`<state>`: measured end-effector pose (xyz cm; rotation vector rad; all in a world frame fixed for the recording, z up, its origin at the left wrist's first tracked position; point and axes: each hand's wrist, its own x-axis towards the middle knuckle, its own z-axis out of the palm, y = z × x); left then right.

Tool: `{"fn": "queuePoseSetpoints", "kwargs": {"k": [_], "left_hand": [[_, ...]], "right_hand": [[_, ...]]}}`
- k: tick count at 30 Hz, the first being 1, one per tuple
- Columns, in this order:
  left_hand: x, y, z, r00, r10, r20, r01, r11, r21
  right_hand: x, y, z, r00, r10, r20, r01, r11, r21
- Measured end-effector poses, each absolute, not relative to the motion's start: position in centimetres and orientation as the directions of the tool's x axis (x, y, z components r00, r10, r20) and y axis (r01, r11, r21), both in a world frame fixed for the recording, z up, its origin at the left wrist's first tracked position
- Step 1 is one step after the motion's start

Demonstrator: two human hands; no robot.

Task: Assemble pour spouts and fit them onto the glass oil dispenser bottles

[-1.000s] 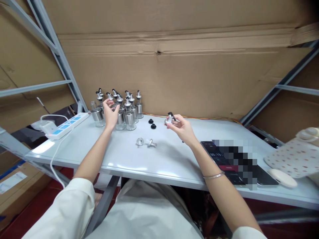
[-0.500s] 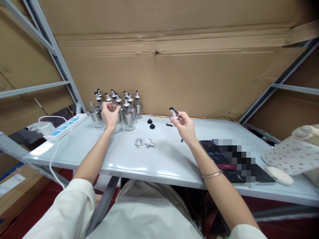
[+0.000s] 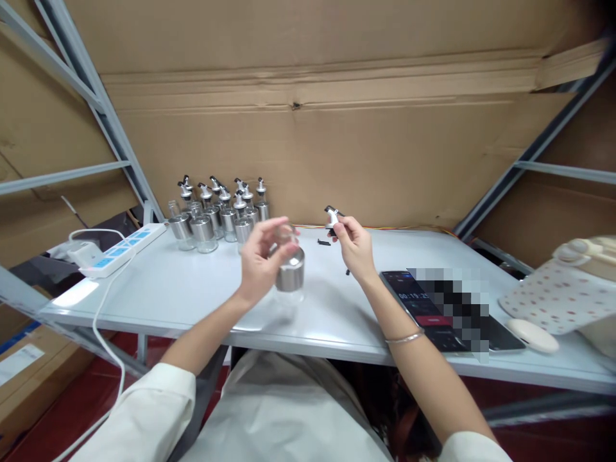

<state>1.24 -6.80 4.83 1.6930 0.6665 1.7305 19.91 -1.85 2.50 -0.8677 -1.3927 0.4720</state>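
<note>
Between one and two o'clock on the counter [image 3: 158, 295], a phone [image 3: 433, 321] lies just beside my right forearm. At twelve, my left hand [image 3: 260, 260] is wrapped round the neck of an upright, blurred bottle [image 3: 290, 274]. Slightly right of twelve, my right hand [image 3: 355, 247] pinches a spout [image 3: 332, 218]. Beyond, a black strip [image 3: 324, 242] lies flat. Farther, at eleven, bottles [image 3: 228, 223] stand grouped, most wearing spouts. Cardboard [image 3: 308, 147] rises behind.
</note>
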Motion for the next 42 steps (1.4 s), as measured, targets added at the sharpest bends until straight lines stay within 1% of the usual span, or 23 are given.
{"fn": "queuePoseSetpoints", "kwargs": {"k": [3, 6, 8, 11, 13, 16, 18, 20, 22, 25, 27, 30, 33, 37, 40, 42], "left_hand": [[3.1, -7.8, 3.7, 0.165, 0.781, 0.602, -0.251, -0.557, 0.792], [4.1, -6.9, 2.9, 0.246, 0.797, 0.551, -0.32, -0.47, 0.822], [4.4, -6.2, 2.5, 0.277, 0.808, 0.519, -0.337, -0.424, 0.841], [4.6, -5.8, 2.1, 0.313, 0.825, 0.471, -0.345, -0.364, 0.865], [4.5, -6.0, 2.1, 0.347, 0.822, 0.451, -0.344, -0.336, 0.877], [4.5, -6.4, 2.1, 0.411, 0.792, 0.451, -0.36, -0.313, 0.879], [4.5, -6.5, 2.0, 0.439, 0.77, 0.463, -0.375, -0.311, 0.873], [4.6, -6.3, 1.8, 0.453, 0.76, 0.466, -0.379, -0.309, 0.872], [4.5, -6.1, 1.6, 0.468, 0.762, 0.447, -0.365, -0.294, 0.883], [4.4, -5.8, 1.6, 0.533, 0.757, 0.377, -0.303, -0.246, 0.921], [4.3, -5.7, 2.0, 0.583, 0.74, 0.335, -0.276, -0.208, 0.938], [4.3, -6.0, 2.8, 0.609, 0.73, 0.31, -0.294, -0.155, 0.943], [4.5, -6.3, 3.3, 0.608, 0.733, 0.304, -0.308, -0.136, 0.942], [5.2, -6.5, 3.0, 0.588, 0.747, 0.309, -0.338, -0.12, 0.933], [5.9, -6.6, 2.6, 0.537, 0.799, 0.27, -0.315, -0.107, 0.943], [6.4, -6.7, 2.4, 0.478, 0.842, 0.249, -0.285, -0.12, 0.951]], "right_hand": [[19.7, -1.8, 2.4, 0.156, 0.765, 0.625, 0.182, 0.6, -0.779], [19.5, -1.9, 2.5, 0.138, 0.787, 0.601, 0.13, 0.587, -0.799], [19.5, -2.2, 3.0, 0.123, 0.804, 0.581, 0.042, 0.581, -0.813], [19.4, -3.5, 4.3, 0.075, 0.84, 0.537, -0.16, 0.542, -0.825], [19.2, -4.8, 5.2, 0.023, 0.844, 0.536, -0.216, 0.527, -0.822], [18.6, -6.9, 5.8, -0.05, 0.845, 0.532, -0.149, 0.52, -0.841], [18.0, -7.9, 5.5, -0.087, 0.873, 0.48, -0.104, 0.471, -0.876], [17.6, -8.6, 4.9, -0.104, 0.891, 0.442, -0.098, 0.433, -0.896], [17.3, -8.9, 4.2, -0.105, 0.895, 0.433, -0.125, 0.42, -0.899], [17.1, -9.0, 3.5, -0.088, 0.901, 0.425, -0.16, 0.408, -0.899], [17.1, -9.0, 3.1, -0.074, 0.904, 0.421, -0.147, 0.407, -0.901], [17.0, -9.0, 2.6, -0.044, 0.901, 0.432, -0.107, 0.425, -0.899], [16.8, -8.9, 2.1, 0.022, 0.906, 0.422, -0.089, 0.423, -0.902], [16.5, -8.8, 1.6, 0.079, 0.899, 0.431, -0.109, 0.437, -0.893], [16.2, -8.9, 1.5, 0.087, 0.891, 0.445, -0.124, 0.453, -0.883], [16.1, -8.9, 1.4, 0.107, 0.887, 0.45, -0.103, 0.46, -0.882]]}}
